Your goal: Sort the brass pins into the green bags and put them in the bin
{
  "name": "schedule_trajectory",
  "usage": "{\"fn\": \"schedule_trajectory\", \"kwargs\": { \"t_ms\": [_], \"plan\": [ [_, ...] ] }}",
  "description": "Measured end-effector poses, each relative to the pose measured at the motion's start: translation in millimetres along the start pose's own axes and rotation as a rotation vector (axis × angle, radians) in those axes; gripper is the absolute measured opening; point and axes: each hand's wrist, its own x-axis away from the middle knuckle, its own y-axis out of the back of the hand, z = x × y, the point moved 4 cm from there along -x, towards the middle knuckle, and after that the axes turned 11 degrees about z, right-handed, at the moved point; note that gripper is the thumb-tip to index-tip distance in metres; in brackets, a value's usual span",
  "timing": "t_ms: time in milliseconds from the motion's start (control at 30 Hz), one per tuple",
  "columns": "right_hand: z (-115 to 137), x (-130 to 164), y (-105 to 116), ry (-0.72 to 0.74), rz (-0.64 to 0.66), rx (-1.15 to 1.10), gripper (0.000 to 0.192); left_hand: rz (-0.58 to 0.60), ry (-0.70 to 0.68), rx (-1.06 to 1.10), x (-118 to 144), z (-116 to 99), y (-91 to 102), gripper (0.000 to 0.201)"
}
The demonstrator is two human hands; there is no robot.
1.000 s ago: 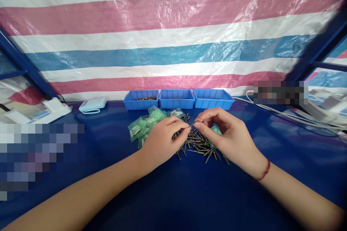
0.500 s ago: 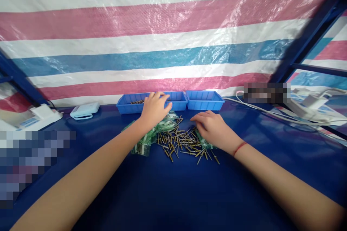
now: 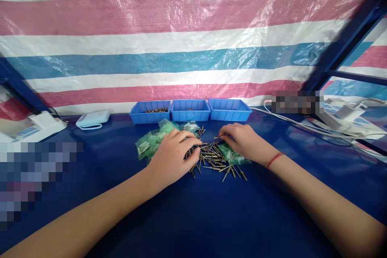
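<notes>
A heap of small metal pins lies on the blue table cover in front of me. My left hand rests palm down on the left side of the heap, fingertips among the pins. My right hand lies on the heap's right side, fingers curled onto the pins, over a small green plastic bag. More green bags sit left of and behind my left hand. Whether either hand pinches a pin cannot be made out.
Three blue plastic bins stand in a row at the back: the left bin holds dark small parts, then the middle bin and the right bin. A white device lies at back left. White cables run along the right. A striped tarp hangs behind.
My left hand had reached to the left bin half a second ago and has come back down onto the pins. My right hand stays on the heap's right side.
</notes>
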Motion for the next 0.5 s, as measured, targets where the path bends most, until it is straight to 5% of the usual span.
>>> {"fn": "schedule_trajectory", "kwargs": {
  "t_ms": [267,500],
  "plan": [
    [31.3,16.7,21.6,0.281,-0.222,-0.47,0.036,-0.003,0.048,0.115,-0.6,-2.5,0.3,0.019],
    [45.0,25.5,26.4,0.232,-0.268,-0.825,0.015,0.069,0.13,0.275,-1.7,-5.5,-1.0,0.02]
  ]
}}
